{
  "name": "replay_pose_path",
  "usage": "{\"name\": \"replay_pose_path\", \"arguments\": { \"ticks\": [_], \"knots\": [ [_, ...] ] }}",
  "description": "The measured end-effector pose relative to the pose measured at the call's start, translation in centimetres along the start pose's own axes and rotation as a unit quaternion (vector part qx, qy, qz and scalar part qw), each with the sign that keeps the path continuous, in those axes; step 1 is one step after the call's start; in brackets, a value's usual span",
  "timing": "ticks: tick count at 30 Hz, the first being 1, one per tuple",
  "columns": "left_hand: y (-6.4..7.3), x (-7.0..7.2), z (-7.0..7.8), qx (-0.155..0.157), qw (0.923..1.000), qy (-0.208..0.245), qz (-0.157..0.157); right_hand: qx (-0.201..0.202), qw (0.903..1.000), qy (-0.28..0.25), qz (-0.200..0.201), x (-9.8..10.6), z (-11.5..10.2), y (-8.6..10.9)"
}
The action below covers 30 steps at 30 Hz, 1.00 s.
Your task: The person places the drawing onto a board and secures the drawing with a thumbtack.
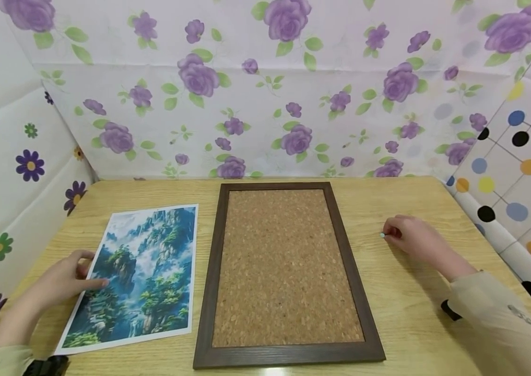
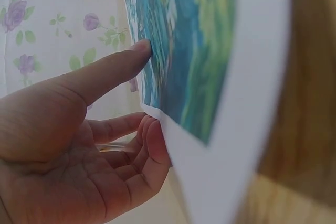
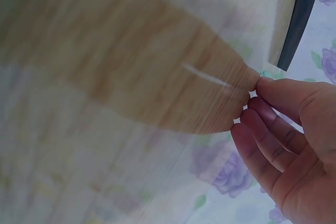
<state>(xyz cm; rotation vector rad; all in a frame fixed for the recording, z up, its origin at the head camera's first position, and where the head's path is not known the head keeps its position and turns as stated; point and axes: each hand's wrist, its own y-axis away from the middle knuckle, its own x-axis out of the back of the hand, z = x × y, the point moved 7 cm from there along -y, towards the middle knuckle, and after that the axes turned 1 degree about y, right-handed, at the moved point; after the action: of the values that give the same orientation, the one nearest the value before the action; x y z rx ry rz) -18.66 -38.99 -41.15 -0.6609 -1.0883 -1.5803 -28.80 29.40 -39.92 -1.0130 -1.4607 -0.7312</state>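
A landscape print of misty mountains and trees with a white border lies on the left of the table. My left hand pinches its left edge. In the left wrist view the thumb lies on the picture side, with the other fingers curled at the sheet's underside. To the right of the framed corkboard, my right hand holds a small pale blue object at its fingertips. The fingers mostly cover this object, and I cannot tell its kind. In the right wrist view those fingertips are right at the tabletop.
The corkboard's dark brown frame stands between the two hands on the light wooden table. Behind the table hangs a purple-flowered cloth. Patterned sheets flank it, with flowers on the left and coloured dots on the right.
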Motion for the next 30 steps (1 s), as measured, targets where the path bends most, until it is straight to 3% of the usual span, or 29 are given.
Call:
{"name": "replay_pose_path", "arguments": {
  "ticks": [8, 30],
  "knots": [
    [0.41, -0.17, -0.2, 0.016, 0.9998, 0.01, -0.004, 0.004, 0.9999, -0.007, -0.007, 0.15, -0.2, -0.25],
    [0.14, -0.14, -0.19, 0.005, 1.0, 0.007, -0.002, 0.001, 0.9996, -0.011, -0.024, 0.06, -0.48, -0.11]
  ]
}}
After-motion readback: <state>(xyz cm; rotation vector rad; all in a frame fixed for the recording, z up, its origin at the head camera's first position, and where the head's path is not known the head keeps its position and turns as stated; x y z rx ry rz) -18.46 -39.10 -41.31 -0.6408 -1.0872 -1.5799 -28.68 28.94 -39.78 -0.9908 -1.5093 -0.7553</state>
